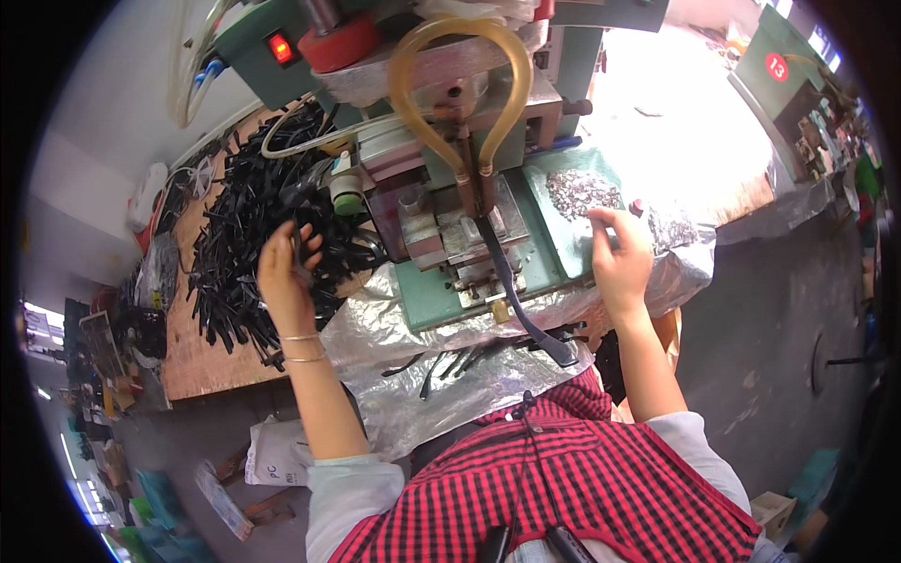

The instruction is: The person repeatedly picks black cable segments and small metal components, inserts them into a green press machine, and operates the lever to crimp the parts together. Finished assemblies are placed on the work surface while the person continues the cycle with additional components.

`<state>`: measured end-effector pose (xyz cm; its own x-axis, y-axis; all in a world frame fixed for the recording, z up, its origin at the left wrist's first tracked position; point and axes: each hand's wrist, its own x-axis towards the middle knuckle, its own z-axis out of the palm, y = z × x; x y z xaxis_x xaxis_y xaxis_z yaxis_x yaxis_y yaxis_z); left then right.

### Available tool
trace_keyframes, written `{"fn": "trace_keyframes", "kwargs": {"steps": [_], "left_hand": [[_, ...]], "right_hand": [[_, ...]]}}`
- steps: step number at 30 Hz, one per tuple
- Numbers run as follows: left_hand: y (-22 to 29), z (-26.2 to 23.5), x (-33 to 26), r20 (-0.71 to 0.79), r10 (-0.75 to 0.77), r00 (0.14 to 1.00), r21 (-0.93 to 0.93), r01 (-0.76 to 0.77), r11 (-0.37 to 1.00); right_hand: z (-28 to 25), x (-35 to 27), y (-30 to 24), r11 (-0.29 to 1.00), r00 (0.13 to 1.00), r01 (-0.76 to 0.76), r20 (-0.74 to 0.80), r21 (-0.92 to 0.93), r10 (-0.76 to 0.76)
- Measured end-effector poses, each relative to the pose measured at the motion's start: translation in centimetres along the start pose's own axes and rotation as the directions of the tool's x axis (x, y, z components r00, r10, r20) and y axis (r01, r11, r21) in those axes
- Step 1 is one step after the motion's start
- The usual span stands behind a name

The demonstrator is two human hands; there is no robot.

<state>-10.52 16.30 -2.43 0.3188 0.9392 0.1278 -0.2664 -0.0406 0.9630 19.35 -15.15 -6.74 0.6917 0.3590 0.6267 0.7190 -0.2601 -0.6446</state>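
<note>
My left hand [284,267] is at the right side of a big pile of black eyeglass temples [235,244], its fingers curled round a dark temple [298,246]. My right hand [621,258] is above the edge of a green tray [563,239] that holds many tiny metal parts [580,192]. Its thumb and forefinger are pinched together; whatever they hold is too small to make out. Between my hands, one black temple [511,291] sits with its upper end in the metal fixture [460,235] of a bench machine, its curved tip hanging toward me.
A yellowish hose loop [460,33] hangs above the fixture. Left of it stands a green push button [348,203]; a lit red switch [280,47] is higher up. Silvery sheeting [375,324] covers the table's front, with several loose temples [450,366] lying on it near my lap.
</note>
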Motion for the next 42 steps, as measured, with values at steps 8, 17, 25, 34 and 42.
{"fn": "trace_keyframes", "kwargs": {"steps": [8, 17, 25, 34, 42], "left_hand": [[-2.9, 0.9, -2.4, -0.132, -0.064, 0.989, 0.246, 0.095, 0.965], [-4.5, 2.9, -4.8, -0.081, -0.059, 0.995, 0.000, 0.059, 0.998], [6.4, 10.4, -10.5, 0.043, 0.608, 0.793, 0.073, -0.609, 0.789], [3.8, 15.5, -12.0, 0.720, 0.671, 0.178, 0.113, -0.984, 0.140], [1.1, 15.8, -10.7, 0.659, 0.747, 0.082, 0.057, -0.997, 0.059]], "right_hand": [[-3.1, 0.9, -5.1, 0.964, 0.995, -0.013, 0.101, 0.266, -0.015], [3.6, 3.4, -11.8, 0.719, 0.974, -0.219, 0.192, 0.659, 0.121], [1.4, 4.1, -14.8, 0.512, 0.892, -0.449, 0.402, 0.732, 0.207], [0.3, 3.0, -3.3, 0.989, 0.969, -0.070, 0.245, 0.134, 0.036], [-1.7, 3.8, 2.6, 0.931, 0.946, -0.310, 0.160, 0.191, 0.282]]}}
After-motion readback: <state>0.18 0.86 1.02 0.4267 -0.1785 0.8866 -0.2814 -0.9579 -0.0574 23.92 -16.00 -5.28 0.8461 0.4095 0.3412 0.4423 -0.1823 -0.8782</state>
